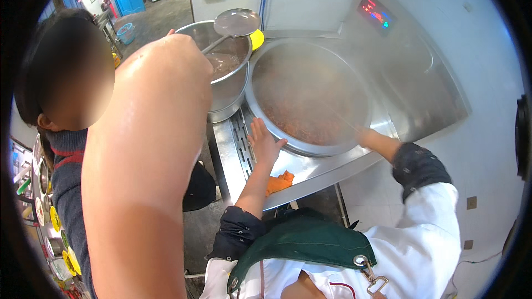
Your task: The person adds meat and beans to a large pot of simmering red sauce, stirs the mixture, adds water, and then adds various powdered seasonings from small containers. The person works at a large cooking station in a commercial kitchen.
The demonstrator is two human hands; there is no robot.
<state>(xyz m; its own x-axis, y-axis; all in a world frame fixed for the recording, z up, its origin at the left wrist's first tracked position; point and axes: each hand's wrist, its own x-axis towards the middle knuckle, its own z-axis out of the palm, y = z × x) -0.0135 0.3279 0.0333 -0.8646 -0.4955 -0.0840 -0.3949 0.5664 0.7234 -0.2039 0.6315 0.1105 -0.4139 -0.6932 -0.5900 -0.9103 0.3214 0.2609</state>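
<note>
A large round wok (332, 150) is set into the steel stove top, with reddish-brown food (299, 126) under thick steam. My right hand (367, 137) is closed at the wok's right front rim around the thin handle of a utensil (343, 119). That handle runs into the steam, which hides its far end. At the front left rim, my left hand (267, 145) is raised with fingers spread and nothing in it. Whether it touches the rim I cannot tell. Below that hand, an orange cloth (280, 182) lies crumpled on the stove's front ledge.
Left of the wok stands a deep steel pot (228, 101) holding liquid. A round metal ladle (237, 22) hangs over it. A co-worker's bare arm (143, 141) fills the left side, hiding the ladle's handle end. A slotted drain (242, 141) borders the stove; a lit control panel (376, 11) is behind.
</note>
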